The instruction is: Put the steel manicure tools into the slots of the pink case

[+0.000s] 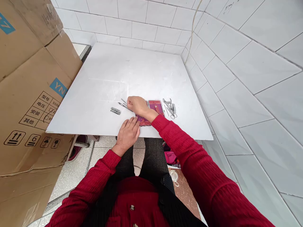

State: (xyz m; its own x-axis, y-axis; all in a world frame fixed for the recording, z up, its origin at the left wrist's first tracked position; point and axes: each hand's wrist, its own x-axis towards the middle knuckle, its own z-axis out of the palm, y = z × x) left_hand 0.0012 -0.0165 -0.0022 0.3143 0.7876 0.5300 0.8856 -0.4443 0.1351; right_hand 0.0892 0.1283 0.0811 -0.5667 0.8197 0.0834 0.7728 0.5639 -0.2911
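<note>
An opened manicure case (156, 106) with a purple-and-red lining lies near the table's front edge. My left hand (129, 132) rests with fingers stretched out, their tips at the case's lower left corner. Across the case reaches my right hand (136, 104), its fingers curled closed; whatever they hold is hidden. Just left of it are slender metal tools (125, 106), partly covered by the hand. Farther left lies a nail clipper (115, 110). To the right of the case sit small scissors (172, 115), nippers (167, 101) and another clipper (174, 108).
The white table (146, 69) meets tiled walls at the back and right. A thin cable (193, 28) hangs in the corner. Large cardboard boxes (30, 94) stand along the left side. Below the table, a pink bag (170, 157) sits beside my legs.
</note>
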